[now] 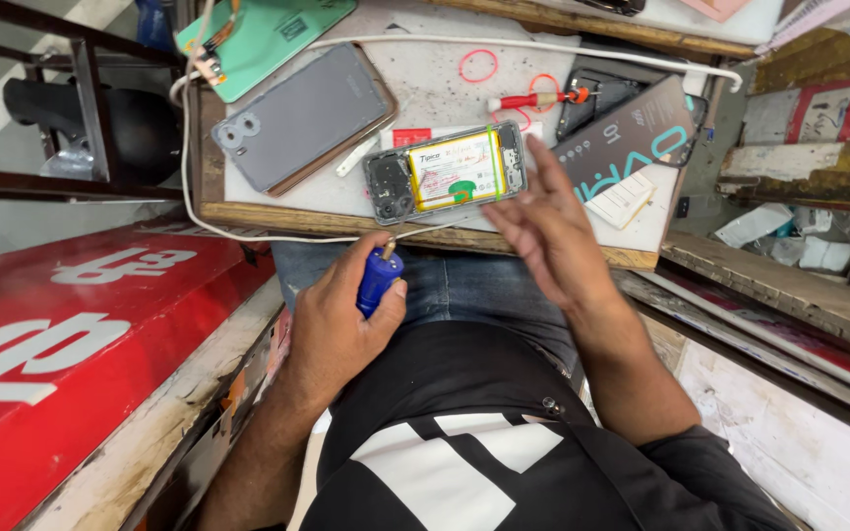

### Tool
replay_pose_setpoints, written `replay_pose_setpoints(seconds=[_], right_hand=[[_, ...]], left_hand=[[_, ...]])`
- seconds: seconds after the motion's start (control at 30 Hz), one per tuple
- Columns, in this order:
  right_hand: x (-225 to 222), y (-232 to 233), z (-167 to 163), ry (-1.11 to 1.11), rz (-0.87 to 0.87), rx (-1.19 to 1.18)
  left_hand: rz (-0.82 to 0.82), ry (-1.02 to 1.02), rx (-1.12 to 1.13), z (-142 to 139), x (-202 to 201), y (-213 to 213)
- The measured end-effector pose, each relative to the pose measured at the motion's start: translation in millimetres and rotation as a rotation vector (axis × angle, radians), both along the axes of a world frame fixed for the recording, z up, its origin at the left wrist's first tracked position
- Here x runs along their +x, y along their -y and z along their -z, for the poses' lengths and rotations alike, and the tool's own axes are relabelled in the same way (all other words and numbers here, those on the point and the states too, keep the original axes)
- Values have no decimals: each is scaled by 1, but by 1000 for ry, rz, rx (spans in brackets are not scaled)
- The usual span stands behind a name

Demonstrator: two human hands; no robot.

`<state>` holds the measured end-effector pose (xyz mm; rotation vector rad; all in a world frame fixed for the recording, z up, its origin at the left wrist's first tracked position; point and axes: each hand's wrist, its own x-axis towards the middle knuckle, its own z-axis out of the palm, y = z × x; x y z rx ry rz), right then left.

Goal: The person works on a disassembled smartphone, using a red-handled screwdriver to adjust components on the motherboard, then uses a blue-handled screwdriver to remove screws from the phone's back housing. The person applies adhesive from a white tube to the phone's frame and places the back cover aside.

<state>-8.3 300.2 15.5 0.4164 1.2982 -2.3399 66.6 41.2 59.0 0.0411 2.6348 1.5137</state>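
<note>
opened phone: it's lying back-off on the desk near the front edge, yellow-labelled battery face up, camera end toward my left. That's the thing I'm working on, so everything lines up around it.
left hand: my left hand is below the desk edge over my lap, grip wrapped tight round a blue-handled screwdriver, thumb on the handle, tip pointing up at the phone's bottom-left corner.
right hand: my right hand hovers just beside the phone's right end, fingers spread and loose, pinching nothing. Looks like the fingertips are near the frame, can't tell if they touch.
doing it well: I'd say pin the phone flat with the right hand first, then bring the tip in straight, so it doesn't skate onto the battery.
around it: a grey phone lies face down to the left, a red-handled screwdriver behind, a dark box to the right, and a white cable runs along the front edge.
</note>
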Motion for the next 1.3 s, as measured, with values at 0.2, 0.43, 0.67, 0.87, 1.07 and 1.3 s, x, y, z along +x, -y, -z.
replay_pose_setpoints(seconds=[0.2,0.43,0.67,0.87,1.07,1.3], right_hand=[[19,-8,-44,-426,-277,750],[27,7,-23,-317,-312,202],[40,-2,-17,-335,-66,7],[49,-4,-31,-408,5,-24],[18,-15,-73,-988,-390,626],[9,-16,-99,-1385,-921,1047]], left_hand=[[67,65,120,4,4,-2],[264,223,406,-1,7,-27],[389,355,503,-4,6,-28],[450,548,692,-7,5,-29],[594,683,624,-18,-3,-1],[735,523,309,-23,-5,12]])
